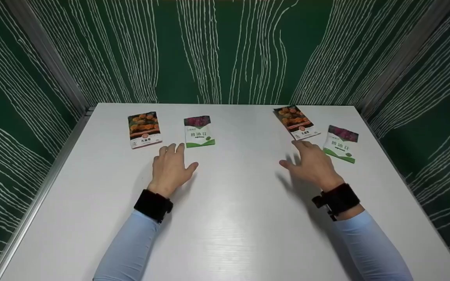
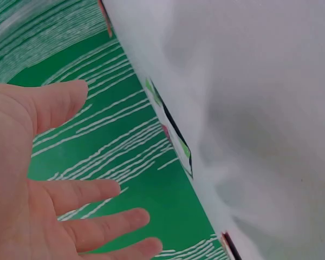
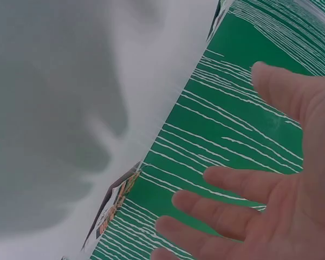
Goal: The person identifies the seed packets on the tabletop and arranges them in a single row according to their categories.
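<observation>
Four flat flower seed packets lie spread along the far half of the white table. On the left are an orange-flower packet (image 1: 145, 130) and a purple-flower packet (image 1: 199, 131) with a green lower edge. A second orange-flower packet (image 1: 297, 122), turned askew, and a second purple-flower packet (image 1: 341, 143) lie on the right. My left hand (image 1: 170, 166) hovers just short of the left pair, fingers spread and empty. Its palm (image 2: 21, 216) shows bare in the left wrist view. My right hand (image 1: 313, 164), also empty with fingers extended, overlaps the near edges of the right pair.
The white table (image 1: 225, 218) ends at a far edge in front of a green wall (image 1: 225, 50) with white wavy lines. Similar green panels flank both sides, with grey posts (image 1: 55, 54) at the corners. Black bands (image 1: 153, 205) circle both wrists.
</observation>
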A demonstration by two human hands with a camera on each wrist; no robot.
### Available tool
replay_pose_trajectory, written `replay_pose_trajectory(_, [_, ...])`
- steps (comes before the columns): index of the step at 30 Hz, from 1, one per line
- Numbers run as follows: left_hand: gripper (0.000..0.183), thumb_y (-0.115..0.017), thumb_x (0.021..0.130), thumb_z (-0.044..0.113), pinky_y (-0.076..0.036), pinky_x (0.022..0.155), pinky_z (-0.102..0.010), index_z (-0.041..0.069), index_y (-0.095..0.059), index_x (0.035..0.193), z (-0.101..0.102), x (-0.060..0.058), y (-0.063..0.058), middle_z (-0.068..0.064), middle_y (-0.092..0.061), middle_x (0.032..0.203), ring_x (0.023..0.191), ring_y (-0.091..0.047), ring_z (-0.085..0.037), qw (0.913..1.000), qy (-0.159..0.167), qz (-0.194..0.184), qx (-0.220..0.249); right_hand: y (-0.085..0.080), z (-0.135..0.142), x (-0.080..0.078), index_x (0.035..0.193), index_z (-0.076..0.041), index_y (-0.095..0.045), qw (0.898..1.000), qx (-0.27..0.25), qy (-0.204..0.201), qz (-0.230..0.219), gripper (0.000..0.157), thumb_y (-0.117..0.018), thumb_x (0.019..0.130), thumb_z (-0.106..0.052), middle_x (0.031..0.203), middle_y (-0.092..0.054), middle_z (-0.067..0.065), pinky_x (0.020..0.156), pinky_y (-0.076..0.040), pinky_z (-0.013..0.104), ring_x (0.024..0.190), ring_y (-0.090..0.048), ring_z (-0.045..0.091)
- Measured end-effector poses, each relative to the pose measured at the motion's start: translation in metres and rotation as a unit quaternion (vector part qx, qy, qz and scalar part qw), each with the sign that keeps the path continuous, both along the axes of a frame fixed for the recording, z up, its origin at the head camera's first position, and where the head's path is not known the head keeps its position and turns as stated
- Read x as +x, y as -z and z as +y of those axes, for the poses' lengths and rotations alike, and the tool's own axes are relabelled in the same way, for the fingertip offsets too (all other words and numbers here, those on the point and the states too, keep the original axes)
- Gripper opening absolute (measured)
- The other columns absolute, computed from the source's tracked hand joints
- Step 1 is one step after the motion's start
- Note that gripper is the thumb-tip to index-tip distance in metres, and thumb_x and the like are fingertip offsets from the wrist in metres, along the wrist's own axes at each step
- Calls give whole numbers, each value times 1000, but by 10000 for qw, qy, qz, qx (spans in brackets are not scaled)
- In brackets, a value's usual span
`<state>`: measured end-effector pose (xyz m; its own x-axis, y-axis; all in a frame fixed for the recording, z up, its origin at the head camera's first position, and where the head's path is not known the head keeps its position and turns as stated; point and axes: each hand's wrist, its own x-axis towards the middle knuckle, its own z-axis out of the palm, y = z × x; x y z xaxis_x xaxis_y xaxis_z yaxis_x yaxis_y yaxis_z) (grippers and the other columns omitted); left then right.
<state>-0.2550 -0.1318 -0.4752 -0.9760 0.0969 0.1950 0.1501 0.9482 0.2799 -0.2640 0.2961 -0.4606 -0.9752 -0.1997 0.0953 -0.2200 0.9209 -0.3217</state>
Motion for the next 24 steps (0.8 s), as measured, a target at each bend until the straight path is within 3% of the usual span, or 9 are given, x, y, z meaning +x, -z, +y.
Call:
replay_pose_trajectory(14, [66, -77, 98, 47, -59, 90, -63, -3, -68, 140, -4, 1, 4, -27, -74, 129, 117, -67, -48, 10000, 22, 0, 29, 2, 12, 1, 153, 4, -56, 9993, -218, 262, 143, 76, -75, 100, -47, 148, -61, 34, 104, -50, 69, 133, -60, 55])
replay_pose_trajectory(24, [64, -77, 96, 47, -60, 87, -63, -3, -71, 136, -5, 0, 6, -26, -76, 124, 112, -68, -46, 10000, -31, -66, 52, 8, 30, -4, 142, 6, -65, 9944, -426, 697, 672, 67, -78, 98, -42, 130, -69, 36, 83, -56, 65, 109, -69, 55])
